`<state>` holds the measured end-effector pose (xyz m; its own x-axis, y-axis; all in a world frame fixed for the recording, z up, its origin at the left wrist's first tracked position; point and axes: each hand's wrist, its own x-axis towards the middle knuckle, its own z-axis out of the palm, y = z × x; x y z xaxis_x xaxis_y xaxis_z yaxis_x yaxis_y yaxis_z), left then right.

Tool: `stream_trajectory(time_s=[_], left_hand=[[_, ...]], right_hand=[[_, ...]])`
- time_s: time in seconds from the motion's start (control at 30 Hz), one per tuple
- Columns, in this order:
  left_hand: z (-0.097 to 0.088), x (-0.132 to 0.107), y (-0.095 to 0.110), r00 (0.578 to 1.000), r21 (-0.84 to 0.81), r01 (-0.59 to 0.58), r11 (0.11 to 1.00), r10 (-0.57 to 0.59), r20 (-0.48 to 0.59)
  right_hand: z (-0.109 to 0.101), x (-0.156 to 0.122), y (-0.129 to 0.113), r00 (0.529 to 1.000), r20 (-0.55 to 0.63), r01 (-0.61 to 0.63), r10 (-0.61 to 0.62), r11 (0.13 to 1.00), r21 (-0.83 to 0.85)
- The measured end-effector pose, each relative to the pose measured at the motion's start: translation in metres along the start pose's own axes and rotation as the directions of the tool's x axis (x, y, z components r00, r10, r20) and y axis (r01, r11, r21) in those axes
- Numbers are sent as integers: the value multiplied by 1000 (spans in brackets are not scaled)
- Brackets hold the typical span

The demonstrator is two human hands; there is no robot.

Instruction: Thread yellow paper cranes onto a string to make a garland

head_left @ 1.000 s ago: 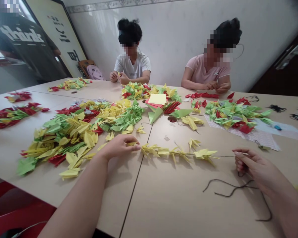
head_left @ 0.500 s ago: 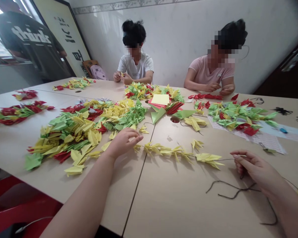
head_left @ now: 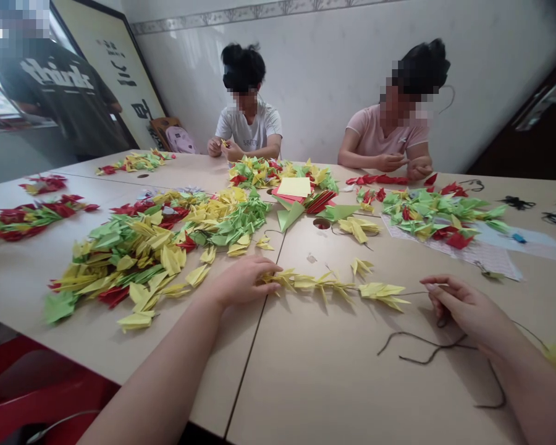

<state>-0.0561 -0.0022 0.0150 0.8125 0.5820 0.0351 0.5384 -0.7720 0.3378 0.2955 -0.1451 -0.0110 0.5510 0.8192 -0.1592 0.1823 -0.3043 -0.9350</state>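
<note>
A row of folded yellow paper cranes (head_left: 324,283) lies threaded along a dark string across the table's middle. At its left end, my left hand (head_left: 246,281) has its thumb and fingers closed around a yellow crane, partly hidden by them. My right hand (head_left: 461,306) pinches the string (head_left: 416,293) between thumb and fingertips, just right of the last crane. Loose dark string ends (head_left: 421,349) curl on the table below that hand. Behind the row sits a single yellow crane (head_left: 361,267).
A big heap of yellow, green and red cranes (head_left: 155,247) spreads at left. Square paper sheets (head_left: 294,186) and a cable hole (head_left: 322,224) are near the centre. More cranes (head_left: 438,213) lie at right on paper. Two people work across the table; another person stands back left.
My left hand has moved right and closed on the left end of the yellow row. My right hand keeps its pinch on the string. The whole view has shifted slightly.
</note>
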Motion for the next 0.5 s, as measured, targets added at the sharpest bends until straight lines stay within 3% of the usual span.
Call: stream_trajectory(time_s=[0.27, 0.4, 0.5], left_hand=[[-4, -6, -1, 997, 86, 11, 996, -5, -73], [1, 1, 25, 989, 152, -21, 988, 43, -145], [17, 12, 54, 991, 190, -19, 982, 44, -129]], right_hand=[[-1, 3, 3, 999, -6, 35, -35, 999, 20], [-2, 7, 7, 998, -8, 67, -67, 998, 17], [-1, 7, 7, 998, 12, 59, -59, 998, -5]])
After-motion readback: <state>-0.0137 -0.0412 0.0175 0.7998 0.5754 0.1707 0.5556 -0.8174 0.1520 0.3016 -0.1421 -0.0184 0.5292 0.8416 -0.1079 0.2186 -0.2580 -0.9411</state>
